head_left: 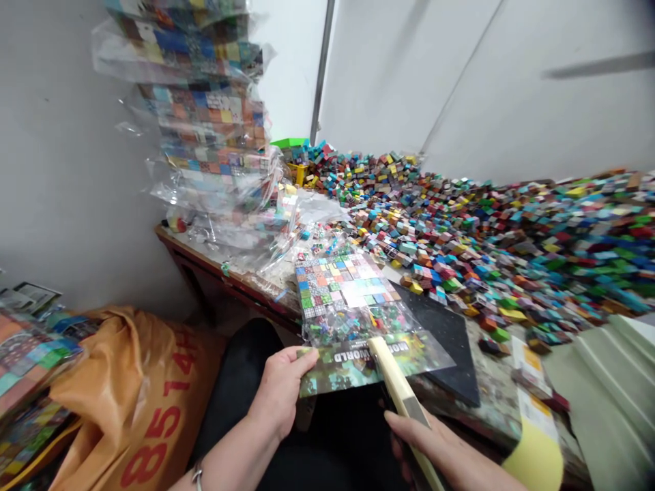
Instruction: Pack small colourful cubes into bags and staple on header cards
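Observation:
My left hand (279, 392) pinches the left corner of a green printed header card (327, 375), upside down to me, with white lettering. The card sits at the near end of a clear plastic bag (353, 286) filled with small patterned cubes in rows and a jumble of tiny colourful pieces. In my right hand (430, 436) is a long cream and black stapler (396, 382), my fingers wrapped round its handle. The stapler's front end lies over the middle of the card's lettering. Most of my right fingers are hidden beneath the stapler.
Loose coloured cubes (424, 232) are heaped across the table. Bagged cubes (205, 129) stand in a tall stack at the back left. A black mat (455, 354) lies beside the bag. An orange sack (153, 389) is at lower left, a yellow label strip (537, 443) at lower right.

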The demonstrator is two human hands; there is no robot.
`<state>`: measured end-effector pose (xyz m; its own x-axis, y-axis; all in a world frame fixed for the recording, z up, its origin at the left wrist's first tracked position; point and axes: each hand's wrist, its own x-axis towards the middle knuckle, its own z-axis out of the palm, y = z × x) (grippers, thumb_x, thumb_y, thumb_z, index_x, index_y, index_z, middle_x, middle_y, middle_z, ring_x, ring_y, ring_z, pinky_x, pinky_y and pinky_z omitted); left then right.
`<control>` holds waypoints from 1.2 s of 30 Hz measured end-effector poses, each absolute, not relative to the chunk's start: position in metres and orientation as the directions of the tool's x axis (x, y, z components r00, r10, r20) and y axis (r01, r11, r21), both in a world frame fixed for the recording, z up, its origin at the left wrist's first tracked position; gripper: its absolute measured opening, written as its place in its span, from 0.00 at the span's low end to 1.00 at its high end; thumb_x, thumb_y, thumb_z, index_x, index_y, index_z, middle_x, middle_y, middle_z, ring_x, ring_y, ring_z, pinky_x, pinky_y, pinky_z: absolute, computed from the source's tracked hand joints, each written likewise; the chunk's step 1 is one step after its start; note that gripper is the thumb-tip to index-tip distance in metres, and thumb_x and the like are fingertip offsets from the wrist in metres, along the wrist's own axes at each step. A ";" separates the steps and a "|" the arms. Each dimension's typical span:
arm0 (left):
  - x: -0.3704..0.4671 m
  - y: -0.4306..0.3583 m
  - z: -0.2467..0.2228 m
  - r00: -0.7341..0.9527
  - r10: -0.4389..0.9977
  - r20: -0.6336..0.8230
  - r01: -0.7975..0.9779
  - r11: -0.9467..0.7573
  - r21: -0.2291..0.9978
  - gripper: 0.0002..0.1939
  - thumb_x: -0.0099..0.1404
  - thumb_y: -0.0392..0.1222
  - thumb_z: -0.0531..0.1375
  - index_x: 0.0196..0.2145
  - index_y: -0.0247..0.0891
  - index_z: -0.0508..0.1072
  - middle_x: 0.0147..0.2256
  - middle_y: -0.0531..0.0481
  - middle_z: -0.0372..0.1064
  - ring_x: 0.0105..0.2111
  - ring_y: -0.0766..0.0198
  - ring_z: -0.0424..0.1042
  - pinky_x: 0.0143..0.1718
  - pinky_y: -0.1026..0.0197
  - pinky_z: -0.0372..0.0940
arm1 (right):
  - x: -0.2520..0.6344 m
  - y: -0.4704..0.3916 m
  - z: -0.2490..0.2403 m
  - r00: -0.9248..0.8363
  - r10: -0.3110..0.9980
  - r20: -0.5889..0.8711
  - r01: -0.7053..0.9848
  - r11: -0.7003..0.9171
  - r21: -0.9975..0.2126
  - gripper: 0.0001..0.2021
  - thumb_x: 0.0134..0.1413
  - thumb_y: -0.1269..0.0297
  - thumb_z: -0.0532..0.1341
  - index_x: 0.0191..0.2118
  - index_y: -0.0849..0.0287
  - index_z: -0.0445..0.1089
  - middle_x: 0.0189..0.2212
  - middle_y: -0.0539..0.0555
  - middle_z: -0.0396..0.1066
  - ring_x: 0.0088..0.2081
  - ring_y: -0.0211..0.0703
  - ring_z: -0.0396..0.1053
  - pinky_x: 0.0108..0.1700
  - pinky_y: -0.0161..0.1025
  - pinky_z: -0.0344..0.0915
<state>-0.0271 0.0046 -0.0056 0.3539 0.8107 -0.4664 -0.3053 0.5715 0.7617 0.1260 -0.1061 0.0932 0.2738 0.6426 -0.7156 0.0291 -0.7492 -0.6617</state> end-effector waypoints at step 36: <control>-0.023 0.002 -0.001 0.324 0.819 -0.474 -0.378 0.572 0.728 0.11 0.46 0.41 0.66 0.25 0.30 0.72 0.21 0.49 0.70 0.21 0.67 0.68 0.24 0.66 0.63 | 0.144 -0.105 0.045 0.172 0.621 -0.764 0.097 -0.783 -0.615 0.10 0.50 0.59 0.51 0.25 0.59 0.60 0.19 0.51 0.66 0.21 0.36 0.64 0.25 0.33 0.60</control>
